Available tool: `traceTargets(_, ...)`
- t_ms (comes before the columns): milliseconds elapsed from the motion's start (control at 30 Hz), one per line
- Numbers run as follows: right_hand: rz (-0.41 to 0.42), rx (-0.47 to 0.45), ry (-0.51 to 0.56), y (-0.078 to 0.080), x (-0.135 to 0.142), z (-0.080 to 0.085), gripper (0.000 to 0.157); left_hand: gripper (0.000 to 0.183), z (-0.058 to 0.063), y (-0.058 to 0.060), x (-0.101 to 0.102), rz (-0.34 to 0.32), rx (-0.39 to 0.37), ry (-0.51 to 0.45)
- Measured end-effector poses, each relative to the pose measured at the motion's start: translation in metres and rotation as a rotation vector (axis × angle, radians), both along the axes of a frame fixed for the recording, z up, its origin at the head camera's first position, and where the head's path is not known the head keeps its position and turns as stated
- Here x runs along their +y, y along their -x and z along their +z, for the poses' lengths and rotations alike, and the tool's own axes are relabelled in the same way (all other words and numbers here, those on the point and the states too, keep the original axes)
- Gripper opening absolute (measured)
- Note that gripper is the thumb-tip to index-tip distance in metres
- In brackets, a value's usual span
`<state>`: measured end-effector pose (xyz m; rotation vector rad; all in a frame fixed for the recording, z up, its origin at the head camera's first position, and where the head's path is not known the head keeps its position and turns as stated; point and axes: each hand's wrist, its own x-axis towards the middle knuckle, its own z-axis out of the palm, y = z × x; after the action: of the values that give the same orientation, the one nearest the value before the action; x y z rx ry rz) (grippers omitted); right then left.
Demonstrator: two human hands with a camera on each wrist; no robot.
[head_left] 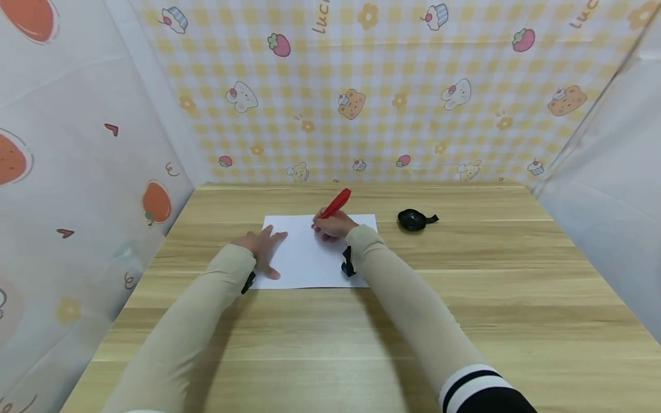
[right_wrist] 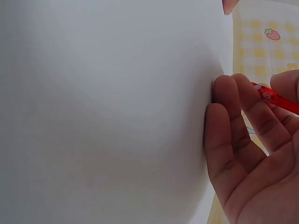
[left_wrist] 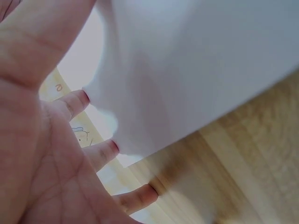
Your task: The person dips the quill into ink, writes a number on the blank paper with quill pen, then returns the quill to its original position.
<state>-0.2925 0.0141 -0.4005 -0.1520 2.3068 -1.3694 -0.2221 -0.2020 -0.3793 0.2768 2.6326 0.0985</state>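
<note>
Pen [head_left: 337,203] gripped in right hand [head_left: 334,225]; left hand [head_left: 262,250] splayed at nine o'clock on paper [head_left: 306,265]; no marks seen (writing judged pending).

Pale wood-grain table [head_left: 320,338], streaked side to side.
A white sheet of paper [head_left: 304,264] lies on it; apart to the right sits a roundish black object [head_left: 411,220] with a short tail, too small to name surely.

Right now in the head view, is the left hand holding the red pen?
No, the right hand grips the red pen, while the left hand rests at the paper's edge.
</note>
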Motion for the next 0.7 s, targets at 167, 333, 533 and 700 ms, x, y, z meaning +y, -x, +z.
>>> traceTargets(167,0.002,-0.002,0.006,-0.003,0.001,0.002,0.013,0.116,-0.001,0.001,0.0,0.011,-0.007,-0.008)
traceTargets(333,0.007,-0.014,-0.002,-0.001,0.001,0.001,0.012,0.116,-0.002,0.003,-0.001,0.007,-0.011,0.0)
traceTargets(533,0.029,-0.01,0.012,-0.005,0.003,0.003,0.013,0.116,-0.002,0.003,-0.001,-0.007,-0.005,0.01)
traceTargets(700,0.053,-0.017,0.024,-0.011,0.003,0.0,0.013,0.115,-0.003,-0.003,-0.003,-0.013,0.004,-0.004)
